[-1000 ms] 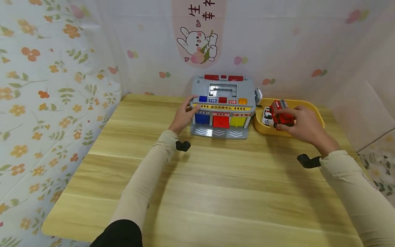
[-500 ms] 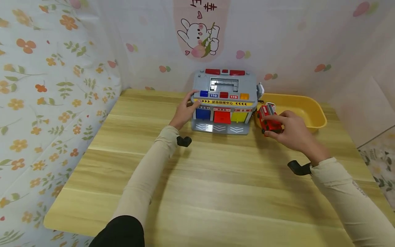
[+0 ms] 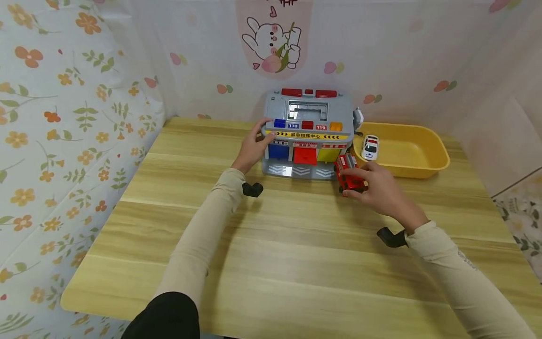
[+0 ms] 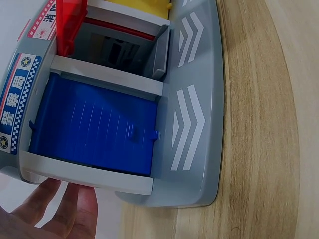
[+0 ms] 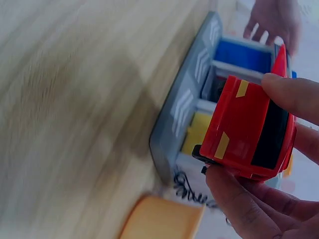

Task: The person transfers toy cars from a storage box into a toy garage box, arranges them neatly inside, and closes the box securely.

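My right hand (image 3: 381, 190) holds a red toy fire truck (image 3: 351, 176) between thumb and fingers, close to the front right corner of a grey toy rescue station (image 3: 302, 172). In the right wrist view the truck's red front (image 5: 239, 124) and dark windscreen face the camera. My left hand (image 3: 251, 148) grips the station's left upper corner, its thumb on the front edge; in the left wrist view, fingers (image 4: 75, 209) lie against the side wall. The blue door (image 4: 99, 124) and yellow door (image 3: 328, 154) are down. The red door (image 4: 70, 25) is swung up, showing the middle bay.
A yellow tub (image 3: 417, 169) stands right of the station, with a white toy police car (image 3: 370, 147) at its left end. A dark coiled cord (image 5: 189, 191) hangs at the station's right side. A patterned cloth (image 3: 203, 56) backs the wooden table (image 3: 271, 263).
My right hand has brought the fire truck out of the yellow tub, leftward to the station's front right corner. The left hand keeps its hold on the station. The head view has tilted slightly.
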`<move>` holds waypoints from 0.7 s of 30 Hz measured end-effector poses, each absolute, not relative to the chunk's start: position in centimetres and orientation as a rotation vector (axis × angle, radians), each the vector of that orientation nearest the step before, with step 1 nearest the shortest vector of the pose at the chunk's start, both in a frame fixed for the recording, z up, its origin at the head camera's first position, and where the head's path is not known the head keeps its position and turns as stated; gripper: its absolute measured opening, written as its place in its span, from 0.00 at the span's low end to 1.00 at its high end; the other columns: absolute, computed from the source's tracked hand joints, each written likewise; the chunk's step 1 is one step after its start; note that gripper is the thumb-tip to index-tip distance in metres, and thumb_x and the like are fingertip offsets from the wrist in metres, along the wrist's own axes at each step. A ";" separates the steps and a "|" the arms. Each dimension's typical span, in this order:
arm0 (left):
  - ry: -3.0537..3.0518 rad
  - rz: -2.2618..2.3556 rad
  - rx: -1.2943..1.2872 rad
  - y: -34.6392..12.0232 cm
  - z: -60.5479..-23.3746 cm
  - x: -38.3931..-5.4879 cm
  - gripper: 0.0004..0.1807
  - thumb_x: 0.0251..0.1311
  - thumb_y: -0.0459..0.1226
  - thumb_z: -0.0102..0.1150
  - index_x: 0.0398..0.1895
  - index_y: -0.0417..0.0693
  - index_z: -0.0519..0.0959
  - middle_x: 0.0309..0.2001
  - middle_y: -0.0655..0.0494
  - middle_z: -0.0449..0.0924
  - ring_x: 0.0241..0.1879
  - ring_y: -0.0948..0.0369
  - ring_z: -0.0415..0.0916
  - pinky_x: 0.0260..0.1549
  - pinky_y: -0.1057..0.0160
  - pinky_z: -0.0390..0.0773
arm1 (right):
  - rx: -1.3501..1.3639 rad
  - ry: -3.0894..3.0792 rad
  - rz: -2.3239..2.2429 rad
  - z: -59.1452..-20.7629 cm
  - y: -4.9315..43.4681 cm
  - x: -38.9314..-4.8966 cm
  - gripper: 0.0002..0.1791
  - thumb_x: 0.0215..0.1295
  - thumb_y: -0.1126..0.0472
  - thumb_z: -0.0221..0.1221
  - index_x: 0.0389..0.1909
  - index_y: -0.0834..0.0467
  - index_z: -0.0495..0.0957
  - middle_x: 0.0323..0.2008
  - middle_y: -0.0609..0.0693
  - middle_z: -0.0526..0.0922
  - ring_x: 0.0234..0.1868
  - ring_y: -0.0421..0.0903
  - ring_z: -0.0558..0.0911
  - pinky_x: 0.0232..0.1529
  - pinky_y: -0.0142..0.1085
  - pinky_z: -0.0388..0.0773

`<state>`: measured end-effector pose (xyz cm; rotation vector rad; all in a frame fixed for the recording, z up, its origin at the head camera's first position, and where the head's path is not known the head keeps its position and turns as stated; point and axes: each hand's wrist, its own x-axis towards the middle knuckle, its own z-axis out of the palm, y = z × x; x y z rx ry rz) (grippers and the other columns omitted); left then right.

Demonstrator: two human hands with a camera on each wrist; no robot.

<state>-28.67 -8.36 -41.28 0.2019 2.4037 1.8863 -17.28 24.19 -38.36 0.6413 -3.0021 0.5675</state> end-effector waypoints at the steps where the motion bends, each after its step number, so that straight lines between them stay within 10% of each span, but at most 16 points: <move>1: 2.404 1.887 0.204 -8.4 -41.3 -28.7 0.23 0.73 0.51 0.52 0.69 0.73 0.65 0.72 0.47 0.65 0.68 0.48 0.71 0.65 0.42 0.73 | 0.650 -2.995 0.567 -38.6 23.9 -17.3 0.26 0.57 0.54 0.73 0.58 0.50 0.81 0.48 0.65 0.77 0.46 0.59 0.77 0.40 0.50 0.84; 21: 2.419 1.882 0.205 -8.4 -41.4 -28.8 0.23 0.73 0.51 0.53 0.69 0.73 0.66 0.72 0.47 0.66 0.68 0.47 0.71 0.64 0.43 0.74 | 0.757 -2.985 0.488 -41.6 17.7 -18.2 0.28 0.56 0.51 0.73 0.59 0.49 0.81 0.50 0.62 0.77 0.47 0.56 0.78 0.45 0.48 0.84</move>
